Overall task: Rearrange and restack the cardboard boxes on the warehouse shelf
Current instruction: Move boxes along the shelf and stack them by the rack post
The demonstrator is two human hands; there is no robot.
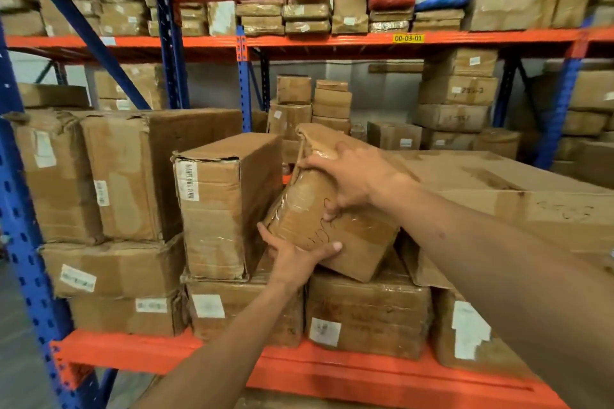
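A taped cardboard box (pixel 352 236) with handwriting on its face is tilted, leaning left, above the lower boxes on the orange shelf (pixel 332 372). My left hand (pixel 295 256) grips its lower left corner from below. My right hand (pixel 352 173) clasps its upper edge from the right. An upright box with a barcode label (pixel 219 209) stands just left of it, apart by a narrow gap. Under the tilted box lie two flat boxes (pixel 365 319), side by side.
A stack of worn boxes (pixel 99 176) fills the left of the shelf beside the blue upright (pixel 23 242). A long flat box (pixel 531 196) lies at the right. More box stacks (pixel 455 100) stand on the racks behind and above.
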